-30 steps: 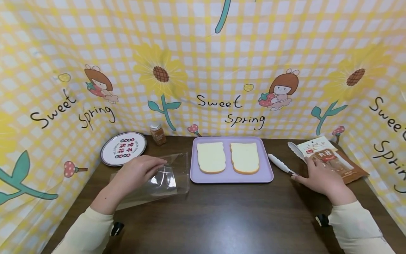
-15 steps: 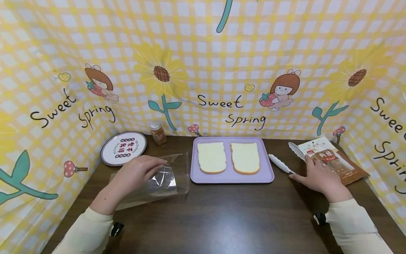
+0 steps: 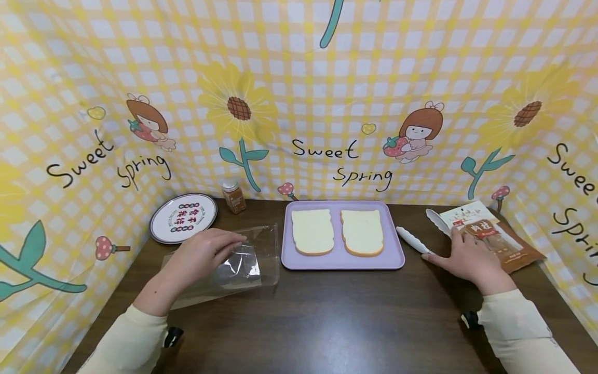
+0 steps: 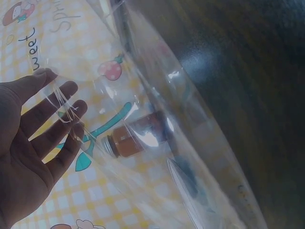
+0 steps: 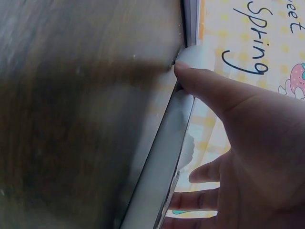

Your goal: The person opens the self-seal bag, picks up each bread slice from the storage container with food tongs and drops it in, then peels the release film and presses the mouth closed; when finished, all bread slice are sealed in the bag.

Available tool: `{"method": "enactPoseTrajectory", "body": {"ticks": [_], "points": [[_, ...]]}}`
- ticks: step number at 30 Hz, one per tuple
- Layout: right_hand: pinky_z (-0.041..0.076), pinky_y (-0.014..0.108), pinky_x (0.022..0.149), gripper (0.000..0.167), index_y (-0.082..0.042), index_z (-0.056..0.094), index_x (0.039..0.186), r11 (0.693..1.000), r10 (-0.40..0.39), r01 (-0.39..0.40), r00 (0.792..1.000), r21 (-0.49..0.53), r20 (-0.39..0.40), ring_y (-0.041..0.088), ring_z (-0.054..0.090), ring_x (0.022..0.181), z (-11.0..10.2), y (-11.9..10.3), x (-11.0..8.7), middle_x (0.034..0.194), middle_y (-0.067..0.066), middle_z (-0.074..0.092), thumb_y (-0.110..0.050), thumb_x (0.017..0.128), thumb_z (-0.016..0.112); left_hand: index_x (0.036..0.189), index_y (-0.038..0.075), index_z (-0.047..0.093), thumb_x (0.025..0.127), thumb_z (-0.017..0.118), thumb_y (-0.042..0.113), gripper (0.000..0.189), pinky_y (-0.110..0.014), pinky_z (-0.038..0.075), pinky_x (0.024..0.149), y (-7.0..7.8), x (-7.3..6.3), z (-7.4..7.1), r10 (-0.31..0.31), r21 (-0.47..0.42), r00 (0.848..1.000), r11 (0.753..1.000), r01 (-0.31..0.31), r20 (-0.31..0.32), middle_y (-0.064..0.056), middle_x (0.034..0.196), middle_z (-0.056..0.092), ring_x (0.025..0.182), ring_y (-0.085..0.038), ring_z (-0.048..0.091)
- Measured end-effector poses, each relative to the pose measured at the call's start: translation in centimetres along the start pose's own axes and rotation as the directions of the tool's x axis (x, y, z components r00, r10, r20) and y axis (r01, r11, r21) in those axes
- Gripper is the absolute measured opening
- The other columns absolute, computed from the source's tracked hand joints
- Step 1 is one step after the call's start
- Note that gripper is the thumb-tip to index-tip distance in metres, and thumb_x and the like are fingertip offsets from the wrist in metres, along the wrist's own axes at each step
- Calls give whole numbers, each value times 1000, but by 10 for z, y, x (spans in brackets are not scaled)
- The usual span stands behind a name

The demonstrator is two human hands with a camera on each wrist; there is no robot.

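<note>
In the head view my left hand (image 3: 198, 257) pinches the top edge of a clear plastic bag (image 3: 233, 270) between thumb and fingertips. The left wrist view shows the bag's film (image 4: 143, 138) stretching away from the fingertips. My right hand (image 3: 469, 259) spans a spread pair of white-tipped tongs (image 3: 412, 240). Its thumb (image 5: 195, 81) touches one arm of the tongs, and the fingers reach towards the other arm, partly hidden behind it. Two bread slices, one left (image 3: 313, 232) and one right (image 3: 362, 232), lie on a lilac tray (image 3: 343, 263).
A brown and white food pouch (image 3: 514, 254) lies beyond my right hand, partly covered by it. Left of the tray stand a small brown spice jar (image 3: 234, 198) and a white printed plate (image 3: 163, 221). Patterned cloth (image 3: 299, 104) encloses the dark table (image 3: 327, 317).
My right thumb has slid left and slightly up along the near arm of the tongs, widening the hand. The left hand and the bag look still.
</note>
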State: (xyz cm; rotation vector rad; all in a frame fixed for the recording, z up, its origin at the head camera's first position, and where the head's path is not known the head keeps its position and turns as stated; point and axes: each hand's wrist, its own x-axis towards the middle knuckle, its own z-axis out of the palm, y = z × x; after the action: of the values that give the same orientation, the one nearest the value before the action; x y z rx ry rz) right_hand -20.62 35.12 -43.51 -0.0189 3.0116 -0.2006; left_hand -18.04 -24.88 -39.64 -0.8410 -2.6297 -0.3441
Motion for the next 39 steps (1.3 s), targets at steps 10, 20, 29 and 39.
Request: {"method": "enactPoseTrajectory", "body": {"ticks": [10, 20, 29, 39], "points": [[40, 86, 102, 137, 22, 19, 157, 998, 27, -30, 999, 50, 44, 78, 36, 129, 0, 5, 2, 151, 54, 30, -88, 87, 59, 124, 18, 80, 102, 74, 15, 23, -47, 65, 93, 0, 0, 0, -23, -2, 999, 1000, 23, 36, 0, 118, 82, 107, -21, 78], [45, 79, 97, 132, 29, 37, 140, 998, 7, -9, 999, 68, 39, 72, 46, 122, 6, 11, 9, 134, 54, 42, -87, 85, 63, 121, 15, 81, 100, 75, 13, 22, -46, 65, 92, 1, 1, 0, 0, -13, 1000, 1000, 0, 9, -1, 115, 83, 104, -21, 78], [43, 79, 100, 132, 30, 37, 137, 994, 27, -29, 999, 110, 20, 73, 42, 123, 9, 12, 12, 133, 53, 40, -86, 82, 67, 124, 17, 80, 102, 74, 15, 23, -48, 64, 97, 0, 5, 2, -15, -23, 999, 1000, 16, 32, -1, 119, 82, 109, -23, 78], [52, 67, 81, 122, 24, 47, 121, 993, 60, -58, 998, 98, -19, 60, 60, 101, 7, 8, 10, 113, 46, 56, -90, 80, 66, 124, 17, 80, 103, 73, 16, 22, -47, 64, 95, -2, 3, 3, -20, -25, 999, 999, 21, 34, -1, 117, 82, 108, -22, 78]]}}
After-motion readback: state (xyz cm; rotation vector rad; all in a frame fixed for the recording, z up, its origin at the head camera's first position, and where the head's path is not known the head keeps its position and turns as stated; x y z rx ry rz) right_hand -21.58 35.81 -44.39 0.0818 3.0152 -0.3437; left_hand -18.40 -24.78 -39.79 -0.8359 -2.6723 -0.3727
